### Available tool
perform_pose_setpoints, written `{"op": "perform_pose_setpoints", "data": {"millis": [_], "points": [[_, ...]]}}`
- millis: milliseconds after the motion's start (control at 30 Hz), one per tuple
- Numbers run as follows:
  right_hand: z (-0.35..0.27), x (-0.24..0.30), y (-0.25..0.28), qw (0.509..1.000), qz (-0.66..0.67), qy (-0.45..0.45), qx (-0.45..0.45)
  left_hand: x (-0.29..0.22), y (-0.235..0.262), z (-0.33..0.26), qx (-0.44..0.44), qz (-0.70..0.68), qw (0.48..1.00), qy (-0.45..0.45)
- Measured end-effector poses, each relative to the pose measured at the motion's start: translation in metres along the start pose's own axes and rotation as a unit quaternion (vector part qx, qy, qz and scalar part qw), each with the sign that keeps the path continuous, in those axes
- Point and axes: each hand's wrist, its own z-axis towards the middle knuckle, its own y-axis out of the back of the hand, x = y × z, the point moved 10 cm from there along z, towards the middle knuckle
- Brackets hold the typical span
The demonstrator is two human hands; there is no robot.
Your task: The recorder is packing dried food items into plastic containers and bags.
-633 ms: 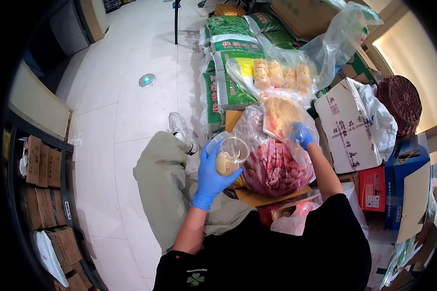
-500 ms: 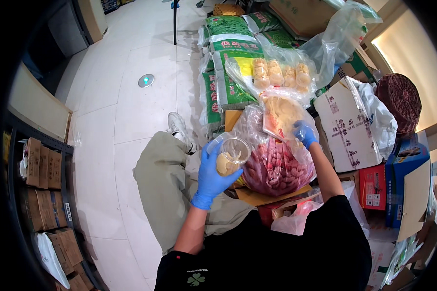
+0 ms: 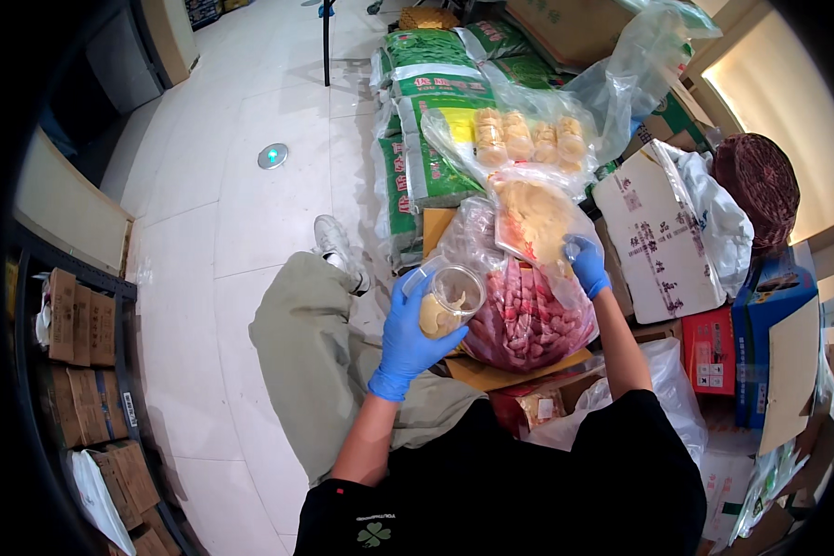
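My left hand (image 3: 411, 338), in a blue glove, is closed round a clear round plastic tub (image 3: 450, 298) with some pale beige pieces in its bottom. The tub's mouth is uncovered, and a clear flap stands at its left edge. On the right, my right hand (image 3: 587, 266), also gloved in blue, is at the near right edge of a clear bag (image 3: 535, 215) full of thin beige slices. Its fingers are curled against the slices; what they hold, if anything, is hidden. Just below lies a larger clear bag of reddish-pink, lumpy pieces (image 3: 530, 324).
Beyond the bags, several filled clear tubs (image 3: 517, 139) lie on plastic sheeting over stacked green-and-white sacks (image 3: 440, 167). A white foam box (image 3: 653, 236), a dark red coil (image 3: 756, 193) and a blue carton (image 3: 777, 320) crowd the right. A shelf with brown cartons (image 3: 88, 398) stands left.
My right hand has moved slightly nearer to me along the bag's edge. The tub in my left hand is tilted a little differently. The whole view has shifted slightly.
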Motion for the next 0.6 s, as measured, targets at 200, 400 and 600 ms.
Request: {"op": "perform_pose_setpoints", "data": {"millis": [200, 400, 600], "points": [[-0.035, 0.092, 0.074, 0.997, -0.051, 0.052, 0.034, 0.000, -0.016, -0.006, 0.019, 0.008, 1.000, -0.014], [-0.045, 0.206, 0.146, 0.991, 0.114, 0.060, 0.040, 0.003, -0.034, -0.007, 0.050, 0.026, 0.998, -0.008], [-0.051, 0.347, 0.089, 0.937, 0.254, 0.208, 0.120, -0.010, -0.025, -0.009, 0.013, 0.028, 0.999, -0.040]]}}
